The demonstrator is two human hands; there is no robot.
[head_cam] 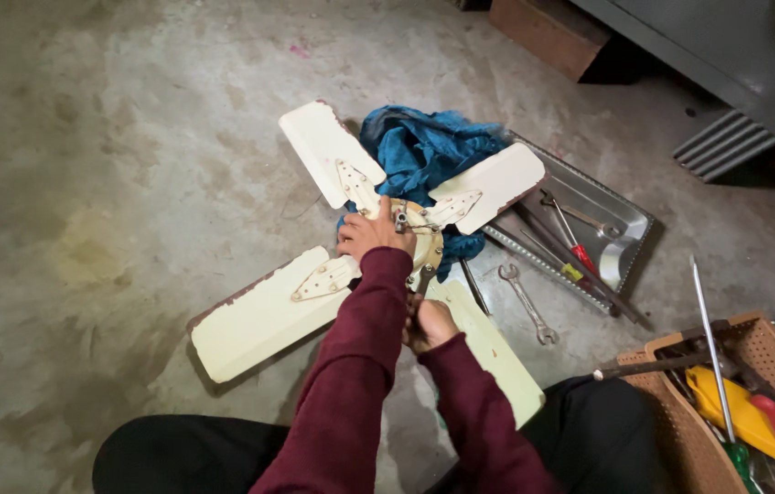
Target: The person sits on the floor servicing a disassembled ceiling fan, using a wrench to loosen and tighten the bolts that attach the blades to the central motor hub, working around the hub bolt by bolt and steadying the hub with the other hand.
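Note:
A cream four-bladed fan [269, 311] lies on the concrete floor, its round metal hub [419, 236] facing up. My left hand [371, 233] presses down on the hub's left side, fingers curled over it. Just below the hub, my right hand [426, 322] grips a small metal wrench [425, 277] whose head points up at the hub. Both arms wear maroon sleeves. What the wrench head touches is hidden by my hand.
A blue rag [424, 151] lies under the far blades. A metal tray [607, 220] holds screwdrivers and tools at right; a loose spanner [527, 304] lies beside it. A brown basket [708, 412] of tools sits at lower right. A wooden block and grey cabinet stand behind.

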